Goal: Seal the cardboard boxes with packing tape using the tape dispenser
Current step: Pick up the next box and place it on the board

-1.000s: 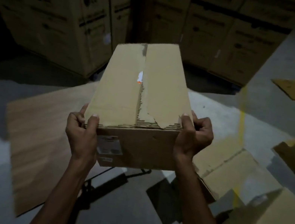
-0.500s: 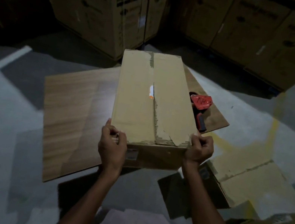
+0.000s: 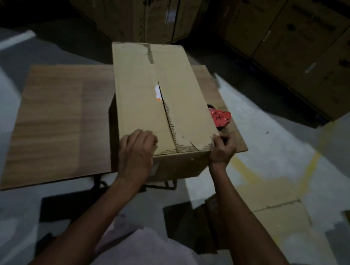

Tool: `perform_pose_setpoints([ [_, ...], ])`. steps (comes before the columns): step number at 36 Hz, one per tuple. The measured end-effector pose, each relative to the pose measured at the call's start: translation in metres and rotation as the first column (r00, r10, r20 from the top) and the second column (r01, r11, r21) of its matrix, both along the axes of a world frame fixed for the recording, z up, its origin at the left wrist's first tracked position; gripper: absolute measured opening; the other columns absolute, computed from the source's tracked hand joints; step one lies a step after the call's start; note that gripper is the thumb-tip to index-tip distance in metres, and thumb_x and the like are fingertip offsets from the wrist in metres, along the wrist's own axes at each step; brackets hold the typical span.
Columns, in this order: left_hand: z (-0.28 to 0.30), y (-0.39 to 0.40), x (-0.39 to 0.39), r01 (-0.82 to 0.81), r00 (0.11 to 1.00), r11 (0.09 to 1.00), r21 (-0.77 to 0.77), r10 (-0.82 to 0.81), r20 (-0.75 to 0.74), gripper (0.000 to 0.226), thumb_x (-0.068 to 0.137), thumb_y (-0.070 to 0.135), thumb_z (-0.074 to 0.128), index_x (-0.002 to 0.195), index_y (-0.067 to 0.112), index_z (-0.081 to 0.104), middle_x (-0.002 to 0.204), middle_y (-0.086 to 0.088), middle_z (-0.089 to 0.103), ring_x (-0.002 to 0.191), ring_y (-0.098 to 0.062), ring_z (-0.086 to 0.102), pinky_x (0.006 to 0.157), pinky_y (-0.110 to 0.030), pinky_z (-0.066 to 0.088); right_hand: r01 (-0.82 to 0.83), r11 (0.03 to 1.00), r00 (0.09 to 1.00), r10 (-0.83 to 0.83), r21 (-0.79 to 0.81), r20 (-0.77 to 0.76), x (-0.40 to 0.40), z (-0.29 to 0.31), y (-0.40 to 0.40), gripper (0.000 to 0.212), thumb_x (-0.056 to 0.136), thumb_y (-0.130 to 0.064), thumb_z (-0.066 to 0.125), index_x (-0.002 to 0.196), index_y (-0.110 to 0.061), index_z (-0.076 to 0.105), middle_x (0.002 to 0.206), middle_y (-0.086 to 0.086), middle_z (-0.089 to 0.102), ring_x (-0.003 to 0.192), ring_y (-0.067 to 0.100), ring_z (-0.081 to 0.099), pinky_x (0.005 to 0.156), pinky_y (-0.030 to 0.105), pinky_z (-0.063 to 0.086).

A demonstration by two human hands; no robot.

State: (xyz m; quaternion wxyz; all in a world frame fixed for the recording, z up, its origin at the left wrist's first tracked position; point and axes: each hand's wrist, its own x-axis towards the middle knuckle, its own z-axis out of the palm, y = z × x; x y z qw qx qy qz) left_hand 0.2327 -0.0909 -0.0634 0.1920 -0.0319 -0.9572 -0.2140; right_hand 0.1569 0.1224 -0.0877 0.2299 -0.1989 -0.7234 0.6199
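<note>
Fingers (image 3: 219, 140) grip closed cardboard box (image 3: 150, 104).

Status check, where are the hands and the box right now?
Left hand and right hand grip the box at its near corners. Flaps closed, seam untaped. Tape dispenser half hidden behind the box.
</note>
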Motion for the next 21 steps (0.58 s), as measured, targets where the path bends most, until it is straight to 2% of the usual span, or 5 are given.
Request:
perform_pose_setpoints([
  [4, 0.004, 0.009, -0.014, 0.023, 1.000, 1.000, -0.005, -0.023, 0.015, 0.016, 0.086, 0.007, 0.073, 0.098, 0.016, 0.067, 0.095, -0.004, 0.068, 0.096, -0.028, 0.064, 0.082, -0.040, 0.041, -0.037, 0.999, 0.999, 0.036, 0.024, 0.021, -0.022, -0.002, 0.016, 0.011, 0.085, -0.011, 0.066, 0.085, -0.002, 0.059, 0.076, 0.011, 0.057, 0.076, 0.022, 0.052, 0.067, 0.033, 0.037],
  [9, 0.010, 0.026, -0.043, 0.073, 0.990, 0.997, -0.014, -0.071, 0.123, 0.020, 0.090, 0.013, 0.069, 0.109, 0.020, 0.068, 0.107, -0.001, 0.070, 0.105, -0.026, 0.061, 0.088, -0.039, 0.037, -0.106, 0.994, 0.987, 0.104, 0.010, 0.125, -0.056, -0.007, 0.034, 0.009, 0.091, 0.006, 0.063, 0.088, 0.014, 0.060, 0.083, 0.023, 0.061, 0.081, 0.026, 0.052, 0.071, 0.039, 0.038],
  [13, 0.015, 0.046, -0.076, 0.203, 0.961, 0.977, 0.072, -0.212, 0.178, 0.030, 0.094, 0.036, 0.065, 0.120, 0.021, 0.065, 0.115, -0.004, 0.066, 0.109, -0.026, 0.058, 0.092, -0.039, 0.039, -0.155, 0.971, 0.966, 0.187, -0.181, 0.176, -0.070, -0.002, 0.047, 0.014, 0.092, 0.003, 0.060, 0.082, -0.002, 0.068, 0.082, 0.011, 0.065, 0.082, 0.024, 0.058, 0.075, 0.035, 0.044],
  [17, 0.016, 0.053, -0.110, 0.208, 0.954, 0.977, 0.049, -0.214, 0.208, 0.058, 0.079, 0.061, 0.074, 0.120, 0.022, 0.066, 0.124, -0.003, 0.057, 0.115, -0.026, 0.050, 0.094, -0.041, 0.040, 0.075, 0.870, 0.985, 0.012, -0.488, 0.172, -0.067, -0.010, 0.058, 0.013, 0.093, -0.008, 0.058, 0.088, -0.003, 0.069, 0.076, 0.008, 0.075, 0.061, 0.015, 0.067, 0.057, 0.026, 0.054],
  [21, 0.011, 0.050, -0.128, 0.214, 0.952, 0.974, 0.082, -0.226, 0.207, 0.070, 0.068, 0.069, 0.079, 0.117, 0.019, 0.068, 0.128, -0.006, 0.054, 0.121, -0.028, 0.048, 0.098, -0.043, 0.038, 0.322, 0.898, 0.870, -0.156, -0.299, 0.467, -0.069, -0.032, 0.067, 0.021, 0.094, -0.009, 0.063, 0.073, -0.008, 0.064, 0.072, 0.012, 0.068, 0.059, 0.020, 0.062, 0.057, 0.031, 0.054],
])
